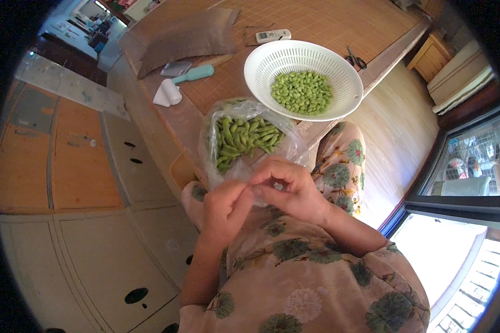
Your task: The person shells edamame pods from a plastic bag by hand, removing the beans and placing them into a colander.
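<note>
My left hand (226, 206) and my right hand (292, 190) meet above my lap, fingertips pinched together. Whatever they hold is too small or too hidden to make out. Just beyond them a clear plastic bag (211, 164) lies open at the table's edge, full of green soybean pods (244, 135). Behind it to the right stands a white slotted colander (261, 72), tilted in view, with a heap of shelled green beans (303, 93) in its bottom.
The table has a woven brown mat (322, 19). On it lie a brown pillow (191, 39), a white remote control (273, 35), dark scissors (356, 58), a teal-handled brush (193, 74) and a white roll (168, 93). Wooden cabinet doors (89, 161) stand at the left.
</note>
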`<state>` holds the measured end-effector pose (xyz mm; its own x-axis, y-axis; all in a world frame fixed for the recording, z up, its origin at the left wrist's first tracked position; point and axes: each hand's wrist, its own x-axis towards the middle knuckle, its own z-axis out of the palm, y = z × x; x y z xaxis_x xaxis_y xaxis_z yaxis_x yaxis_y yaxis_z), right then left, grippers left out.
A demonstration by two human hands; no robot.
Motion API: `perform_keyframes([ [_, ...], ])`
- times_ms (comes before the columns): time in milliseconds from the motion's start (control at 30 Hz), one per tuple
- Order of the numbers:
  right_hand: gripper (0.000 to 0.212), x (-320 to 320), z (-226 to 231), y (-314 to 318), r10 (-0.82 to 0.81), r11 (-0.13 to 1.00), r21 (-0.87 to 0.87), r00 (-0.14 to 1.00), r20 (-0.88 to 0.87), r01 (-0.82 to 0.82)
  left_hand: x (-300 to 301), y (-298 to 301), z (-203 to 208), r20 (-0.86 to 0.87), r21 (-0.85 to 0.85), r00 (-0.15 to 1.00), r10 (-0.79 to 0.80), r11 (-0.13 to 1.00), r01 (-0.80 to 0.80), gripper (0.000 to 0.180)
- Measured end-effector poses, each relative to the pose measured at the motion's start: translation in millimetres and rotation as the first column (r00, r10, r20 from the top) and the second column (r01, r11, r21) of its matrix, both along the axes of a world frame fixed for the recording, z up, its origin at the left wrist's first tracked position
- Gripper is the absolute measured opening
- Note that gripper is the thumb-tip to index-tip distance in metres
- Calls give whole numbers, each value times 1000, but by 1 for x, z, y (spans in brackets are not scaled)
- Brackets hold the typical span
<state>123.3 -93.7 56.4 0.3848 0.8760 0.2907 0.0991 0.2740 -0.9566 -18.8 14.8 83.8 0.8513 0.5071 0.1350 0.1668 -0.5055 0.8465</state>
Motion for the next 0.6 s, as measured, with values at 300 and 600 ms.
perform_keyframes([
  [300, 12, 6, 1, 0, -11, 999, 42, 985, 170, 4, 3, -4, 0, 9, -32, 999, 38, 999, -38, 11],
  [600, 16, 8, 2, 1, 49, 996, 65, 989, 139, -59, -3, -3, -3, -74, -478, 992, 104, 869, -127, 18],
])
